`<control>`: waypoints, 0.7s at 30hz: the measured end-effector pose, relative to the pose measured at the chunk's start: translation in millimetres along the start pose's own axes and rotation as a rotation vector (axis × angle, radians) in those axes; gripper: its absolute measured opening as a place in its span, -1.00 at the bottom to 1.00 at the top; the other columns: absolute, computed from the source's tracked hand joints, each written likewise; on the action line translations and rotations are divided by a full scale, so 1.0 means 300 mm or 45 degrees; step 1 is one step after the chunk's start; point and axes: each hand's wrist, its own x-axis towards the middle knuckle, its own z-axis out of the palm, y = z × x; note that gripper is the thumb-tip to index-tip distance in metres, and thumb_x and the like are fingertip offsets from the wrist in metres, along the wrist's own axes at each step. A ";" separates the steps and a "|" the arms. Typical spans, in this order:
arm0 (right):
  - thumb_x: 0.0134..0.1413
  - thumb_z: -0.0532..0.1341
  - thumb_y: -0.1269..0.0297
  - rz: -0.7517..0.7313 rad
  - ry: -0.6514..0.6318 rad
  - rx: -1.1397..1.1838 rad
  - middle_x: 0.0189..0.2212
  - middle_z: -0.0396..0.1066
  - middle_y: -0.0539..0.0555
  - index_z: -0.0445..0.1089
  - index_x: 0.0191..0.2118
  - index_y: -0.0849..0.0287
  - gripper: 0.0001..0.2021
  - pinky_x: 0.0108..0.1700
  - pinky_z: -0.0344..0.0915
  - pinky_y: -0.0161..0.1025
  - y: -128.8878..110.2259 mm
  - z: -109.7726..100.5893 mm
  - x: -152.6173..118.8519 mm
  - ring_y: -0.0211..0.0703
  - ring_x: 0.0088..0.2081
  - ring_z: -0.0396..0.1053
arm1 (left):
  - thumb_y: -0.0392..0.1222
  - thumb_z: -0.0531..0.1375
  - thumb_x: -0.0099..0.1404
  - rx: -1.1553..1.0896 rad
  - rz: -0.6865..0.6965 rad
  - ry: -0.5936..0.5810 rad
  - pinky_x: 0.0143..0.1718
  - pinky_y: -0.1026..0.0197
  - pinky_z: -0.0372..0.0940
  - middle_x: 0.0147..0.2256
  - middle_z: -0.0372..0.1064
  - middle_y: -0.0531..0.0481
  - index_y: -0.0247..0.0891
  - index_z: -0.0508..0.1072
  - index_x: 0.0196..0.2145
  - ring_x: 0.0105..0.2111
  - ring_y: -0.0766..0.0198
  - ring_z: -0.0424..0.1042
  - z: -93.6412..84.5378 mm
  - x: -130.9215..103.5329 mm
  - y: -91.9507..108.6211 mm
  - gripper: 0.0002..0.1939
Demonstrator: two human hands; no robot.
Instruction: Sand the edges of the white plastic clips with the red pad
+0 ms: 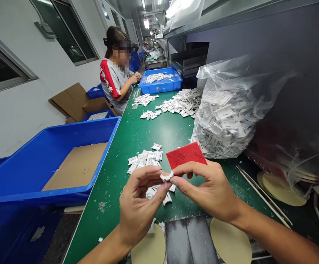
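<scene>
Between my two hands, over the green bench, is a small white curved plastic part [166, 176]. The thumb and forefinger of my left hand [144, 201] pinch its left end. My right hand [211, 187] pinches the other end the same way. A red abrasive pad [187, 156] shows just behind my right fingers; I cannot tell whether they touch it. A pile of white plastic parts [145, 158] lies beyond my left hand, and a few more are partly hidden under my hands.
A clear bag of white parts [222, 121] stands at the right. Below my hands lie a dark board [189, 242] and tan discs [231, 242]. Two thin sticks [264, 196] lie at right. A large blue bin [52, 143] is at left. Farther along, a co-worker [118, 73] sits by a blue tray [161, 88].
</scene>
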 end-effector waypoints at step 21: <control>0.16 0.06 0.51 0.177 -0.222 -0.365 -0.16 0.52 0.10 0.15 0.33 0.05 -0.38 -0.15 0.35 -0.23 0.123 0.037 0.007 -0.10 -0.23 0.45 | -0.10 0.11 0.40 0.356 0.391 -0.330 -0.23 0.18 0.38 -0.21 0.56 -0.17 -0.31 0.37 0.06 -0.32 0.25 0.54 0.269 0.777 0.305 -0.66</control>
